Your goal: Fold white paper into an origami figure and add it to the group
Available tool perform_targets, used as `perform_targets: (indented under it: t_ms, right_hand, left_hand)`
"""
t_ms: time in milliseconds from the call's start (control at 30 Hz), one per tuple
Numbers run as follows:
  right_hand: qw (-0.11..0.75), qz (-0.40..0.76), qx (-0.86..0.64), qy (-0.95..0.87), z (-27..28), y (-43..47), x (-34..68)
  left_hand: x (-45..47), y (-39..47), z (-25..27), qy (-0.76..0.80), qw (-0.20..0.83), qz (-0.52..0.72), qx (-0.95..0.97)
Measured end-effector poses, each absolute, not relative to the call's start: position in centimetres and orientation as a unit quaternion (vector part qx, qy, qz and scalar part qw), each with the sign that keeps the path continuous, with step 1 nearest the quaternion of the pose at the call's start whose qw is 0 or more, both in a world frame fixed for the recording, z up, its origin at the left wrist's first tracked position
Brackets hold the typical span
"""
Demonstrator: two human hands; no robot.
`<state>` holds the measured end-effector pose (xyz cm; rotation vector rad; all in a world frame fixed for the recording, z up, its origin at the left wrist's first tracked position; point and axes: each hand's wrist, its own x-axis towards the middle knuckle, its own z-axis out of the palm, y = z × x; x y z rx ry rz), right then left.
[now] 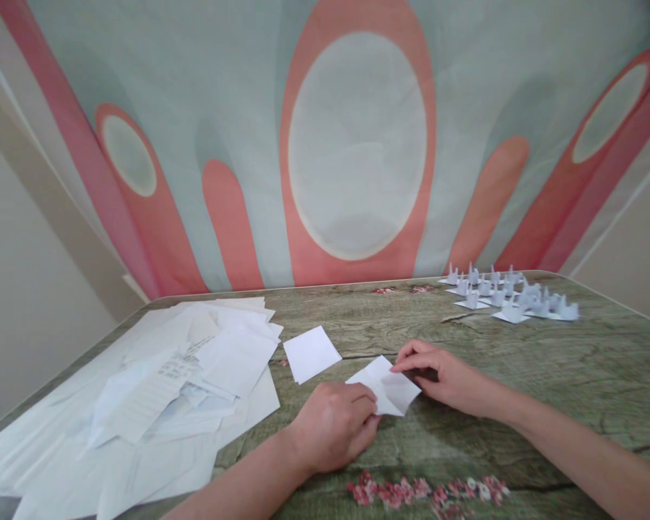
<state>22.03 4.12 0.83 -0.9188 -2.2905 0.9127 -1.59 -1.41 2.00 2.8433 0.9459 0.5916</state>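
A small white square of paper (383, 381) with fold creases lies between my hands, its surface slightly bent up. My left hand (339, 419) has its fingers curled over the near left part of this paper. On the other side, my right hand (444, 372) grips the paper's far right edge with its fingertips. A dark patch shows beneath the right fingers; I cannot tell whether it is a shadow or a thing. Just beyond the left hand, a little stack of white paper squares (311, 352) rests on the table.
A large heap of loose white sheets (243, 361), some printed, covers the table's left side. Several folded paper figures (512, 310) stand in rows at the back right. The wood-patterned table (585, 375) has printed pink flowers. A patterned cloth (357, 144) hangs behind.
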Motion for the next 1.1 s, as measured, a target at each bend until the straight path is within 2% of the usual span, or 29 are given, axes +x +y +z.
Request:
perform_targets:
  t_ms: [200,467,667,833,1100]
  right_hand:
    - [0.229,0.316,-0.304,-0.869,1.2,4.2,22.2]
    - [0.218,0.358,-0.302,-0.856,1.8,3.9,21.7]
    - [0.242,0.307,-0.408,-0.825,1.1,3.4,21.0]
    - [0.297,0.286,-0.392,-0.822,0.4,3.4,20.4]
    - [0.264,0.266,-0.428,-0.822,0.3,3.5,19.8]
  left_hand:
    - [-2.1,-1.1,1.9,0.319,0.106,0.212,0.918]
    - [-2.2,-0.6,2.6,0.383,0.200,0.243,0.868]
    - [-1.9,-0.2,2.0,0.453,0.220,0.278,0.818]
    - [-1.9,-0.1,1.5,0.465,0.222,0.291,0.806]
    - [-2.0,-0.3,1.4,0.469,0.243,0.318,0.787]
